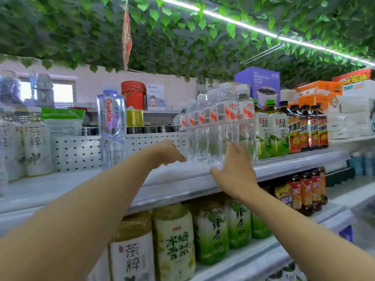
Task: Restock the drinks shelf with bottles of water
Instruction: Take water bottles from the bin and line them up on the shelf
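Neither hand holds anything. The right hand (236,171) is raised with its fingers straight and spread, fingertips up against the lower body of the front water bottles (227,122); motion blur hides whether they actually touch. The left hand (167,152) hangs over the upper shelf (176,179) with wrist bent and fingers loosely drooping toward 4 o'clock, its tips just beside the leftmost bottles of the same cluster.

Those water bottles, clear with white caps and red-and-white labels, stand upright in rows running back from the shelf's front edge, at 12 o'clock from the right hand. At 3 o'clock from them, touching or nearly so, stand green tea bottles (272,128), then dark iced tea bottles (308,128) beyond. At 9 o'clock, well apart from the cluster, a tall Ganten water bottle (111,126) stands alone before a white perforated panel (77,151). Further left stand pale tea bottles (37,140).

On the lower shelf (253,258), at 6 o'clock, sit large tea bottles (174,244). Green leaf garland (182,33) covers the ceiling.
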Demonstrator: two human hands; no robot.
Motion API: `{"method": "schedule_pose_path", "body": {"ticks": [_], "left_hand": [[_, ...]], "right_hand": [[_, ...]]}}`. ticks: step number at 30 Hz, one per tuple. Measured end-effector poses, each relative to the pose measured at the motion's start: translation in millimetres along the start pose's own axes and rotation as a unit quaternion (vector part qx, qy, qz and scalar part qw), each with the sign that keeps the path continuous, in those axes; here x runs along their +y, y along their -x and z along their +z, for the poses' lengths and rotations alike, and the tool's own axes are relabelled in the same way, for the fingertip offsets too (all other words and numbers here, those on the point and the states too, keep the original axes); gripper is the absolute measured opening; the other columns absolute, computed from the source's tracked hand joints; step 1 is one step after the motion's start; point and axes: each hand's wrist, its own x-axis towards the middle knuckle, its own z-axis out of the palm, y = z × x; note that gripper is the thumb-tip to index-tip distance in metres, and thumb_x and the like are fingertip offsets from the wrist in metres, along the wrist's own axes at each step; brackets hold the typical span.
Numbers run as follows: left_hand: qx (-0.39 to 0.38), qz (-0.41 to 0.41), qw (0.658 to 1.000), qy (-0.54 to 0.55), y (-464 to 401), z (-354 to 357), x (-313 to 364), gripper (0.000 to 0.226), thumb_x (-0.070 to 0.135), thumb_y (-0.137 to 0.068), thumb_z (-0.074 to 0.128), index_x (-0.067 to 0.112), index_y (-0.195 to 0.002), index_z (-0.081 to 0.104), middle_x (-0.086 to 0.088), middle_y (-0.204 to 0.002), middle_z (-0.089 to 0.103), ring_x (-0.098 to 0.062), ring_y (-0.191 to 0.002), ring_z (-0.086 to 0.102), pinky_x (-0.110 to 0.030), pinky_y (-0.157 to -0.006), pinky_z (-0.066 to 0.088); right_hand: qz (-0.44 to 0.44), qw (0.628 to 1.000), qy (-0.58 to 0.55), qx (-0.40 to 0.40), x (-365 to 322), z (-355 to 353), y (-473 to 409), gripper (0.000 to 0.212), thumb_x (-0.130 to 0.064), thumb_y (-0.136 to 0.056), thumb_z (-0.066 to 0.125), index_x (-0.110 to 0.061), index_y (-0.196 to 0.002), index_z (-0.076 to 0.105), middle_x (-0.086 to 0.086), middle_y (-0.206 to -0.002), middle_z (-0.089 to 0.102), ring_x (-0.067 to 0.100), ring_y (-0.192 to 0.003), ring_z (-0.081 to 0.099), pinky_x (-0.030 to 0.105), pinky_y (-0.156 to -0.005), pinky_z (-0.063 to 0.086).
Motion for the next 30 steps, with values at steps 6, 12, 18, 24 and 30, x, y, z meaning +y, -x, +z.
{"method": "schedule_pose_path", "body": {"ticks": [6, 12, 18, 24, 30], "left_hand": [[0.079, 0.014, 0.996, 0.041, 58.4, -16.0, -17.3, 0.051, 0.02, -0.087, 0.066, 0.007, -0.132, 0.045, -0.011, -0.133, 0.046, -0.025, -0.115, 0.047, -0.033, -0.093, 0.038], [0.189, -0.021, 0.981, 0.05, 119.1, -40.0, -25.7, 0.05, 0.02, -0.084, 0.069, 0.009, -0.128, 0.047, -0.011, -0.126, 0.051, -0.026, -0.112, 0.05, -0.033, -0.091, 0.042], [0.288, -0.097, 0.953, 0.006, 192.0, -23.6, -47.8, 0.048, 0.022, -0.084, 0.069, 0.015, -0.125, 0.047, -0.006, -0.121, 0.056, -0.021, -0.103, 0.055, -0.032, -0.084, 0.044], [0.292, -0.217, 0.932, -0.014, 276.3, 7.9, -86.0, 0.048, 0.023, -0.083, 0.068, 0.016, -0.125, 0.045, -0.003, -0.114, 0.052, -0.019, -0.1, 0.054, -0.031, -0.079, 0.048], [0.258, -0.361, 0.896, -0.018, 356.2, 34.9, -138.8, 0.051, 0.028, -0.082, 0.07, 0.015, -0.124, 0.045, -0.007, -0.117, 0.052, -0.023, -0.102, 0.053, -0.034, -0.083, 0.048]], "right_hand": [[-0.059, 0.996, -0.058, -0.046, -28.7, 4.6, 23.6, 0.073, -0.032, -0.083, 0.063, -0.015, -0.141, 0.024, 0.008, -0.141, 0.029, 0.024, -0.13, 0.029, 0.038, -0.105, 0.032], [-0.156, 0.976, -0.127, -0.088, -49.0, 6.9, 47.3, 0.07, -0.031, -0.085, 0.063, -0.014, -0.141, 0.025, 0.006, -0.139, 0.031, 0.022, -0.13, 0.025, 0.033, -0.105, 0.028], [-0.23, 0.942, -0.191, -0.15, -56.9, 20.2, 91.3, 0.069, -0.033, -0.085, 0.062, -0.016, -0.142, 0.026, 0.002, -0.14, 0.031, 0.019, -0.131, 0.023, 0.032, -0.108, 0.025], [-0.278, 0.893, -0.241, -0.258, -63.7, 45.3, 156.7, 0.073, -0.036, -0.086, 0.062, -0.015, -0.145, 0.023, 0.002, -0.148, 0.025, 0.02, -0.137, 0.016, 0.032, -0.112, 0.018], [-0.298, 0.844, -0.265, -0.359, -72.9, 77.1, 226.9, 0.073, -0.036, -0.086, 0.063, -0.016, -0.145, 0.024, 0.005, -0.15, 0.024, 0.022, -0.138, 0.018, 0.037, -0.11, 0.022]]}}
